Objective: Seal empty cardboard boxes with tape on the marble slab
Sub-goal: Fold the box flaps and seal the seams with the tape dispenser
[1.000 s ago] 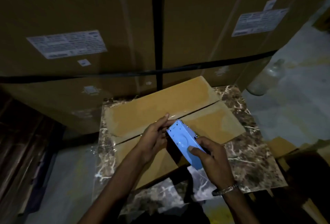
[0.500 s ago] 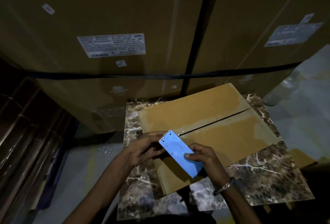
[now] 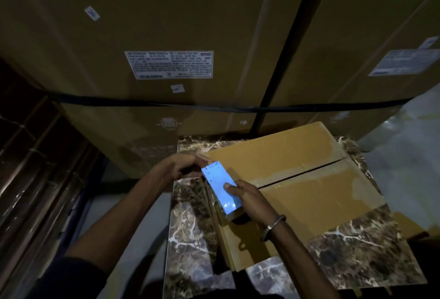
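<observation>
Blue dispenser (image 3: 221, 188) gripped by right hand (image 3: 247, 197) at box (image 3: 297, 179) seam end | left hand (image 3: 183, 167) fingers curled at box corner, grip contents unclear | marble surface (image 3: 190, 222).

Matt cardboard box (image 3: 309, 194) on glossy veined marble slab (image 3: 190, 227)

Dispenser (image 3: 221, 186) in right hand (image 3: 247, 199) sliding back along seam to box's (image 3: 309, 179) near-left edge, left hand (image 3: 183, 166) retreating to corner.
</observation>
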Demonstrator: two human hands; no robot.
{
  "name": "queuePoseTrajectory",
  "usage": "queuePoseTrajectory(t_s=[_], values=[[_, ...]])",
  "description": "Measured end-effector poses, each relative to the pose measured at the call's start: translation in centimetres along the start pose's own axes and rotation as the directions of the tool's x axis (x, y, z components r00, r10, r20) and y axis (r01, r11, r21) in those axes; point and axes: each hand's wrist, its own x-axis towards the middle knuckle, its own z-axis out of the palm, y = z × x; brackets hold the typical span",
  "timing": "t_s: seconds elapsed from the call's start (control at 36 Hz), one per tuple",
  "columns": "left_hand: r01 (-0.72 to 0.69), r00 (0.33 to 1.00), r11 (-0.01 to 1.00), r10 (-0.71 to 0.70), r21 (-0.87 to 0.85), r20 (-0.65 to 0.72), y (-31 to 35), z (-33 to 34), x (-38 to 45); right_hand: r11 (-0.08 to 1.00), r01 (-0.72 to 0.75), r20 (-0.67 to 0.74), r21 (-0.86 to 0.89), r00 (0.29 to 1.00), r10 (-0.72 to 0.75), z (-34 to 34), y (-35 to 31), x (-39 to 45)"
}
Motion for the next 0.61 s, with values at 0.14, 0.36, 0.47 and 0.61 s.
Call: queuePoseTrajectory(t_s=[0.14, 0.36, 0.47, 0.61], values=[[0.007, 1.0, 0.998, -0.006, 0.065, -0.011, 2.5, -3.3, 2.2, 0.998, -0.048, -0.082, -0.041, 0.996, 0.044, 1.8, -1.3, 0.9], [-0.074, 0.978, 0.972, 0.115, 0.223, -0.176, 4.3, -4.0, 2.6, 0.982, -0.045, -0.083, -0.181, 0.996, 0.031, 3.2, -0.8, 2.2], [-0.139, 0.945, 0.953, 0.209, 0.268, -0.252, 4.2, -3.8, 3.2, 0.978, -0.042, -0.091, -0.203, 0.996, 0.023, 3.3, -1.9, 3.4], [-0.059, 0.962, 0.97, 0.119, 0.238, -0.244, 3.6, -4.1, 4.2, 0.977, -0.132, -0.115, -0.166, 0.987, 0.114, 3.3, -3.0, 4.4]])
